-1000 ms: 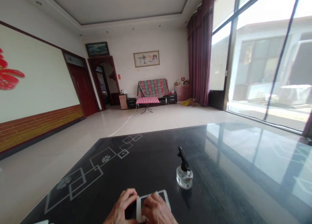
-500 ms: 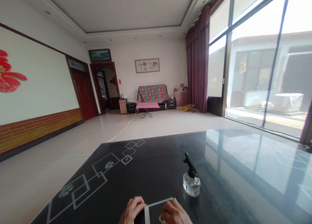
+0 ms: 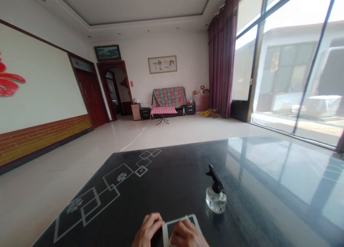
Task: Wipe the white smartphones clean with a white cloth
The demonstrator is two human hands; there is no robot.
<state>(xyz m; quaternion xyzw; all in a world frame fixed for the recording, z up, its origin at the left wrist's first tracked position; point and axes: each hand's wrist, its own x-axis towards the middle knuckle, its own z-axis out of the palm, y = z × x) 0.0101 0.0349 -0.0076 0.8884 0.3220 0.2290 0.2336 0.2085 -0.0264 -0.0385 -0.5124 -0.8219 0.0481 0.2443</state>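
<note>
The left hand (image 3: 147, 229), fingers bent together, meets the left edge of a flat, white-bordered panel (image 3: 165, 234); the right hand (image 3: 188, 234), fingers bunched, overlies its face; neither grip can be told. Beyond-right of the right hand, the nearer, stands a clear, black-topped spray bottle (image 3: 215, 201).

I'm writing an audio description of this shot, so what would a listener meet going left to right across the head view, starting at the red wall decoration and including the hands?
Red wall decoration → red door → left hand → right hand → spray bottle → large windows.
</note>
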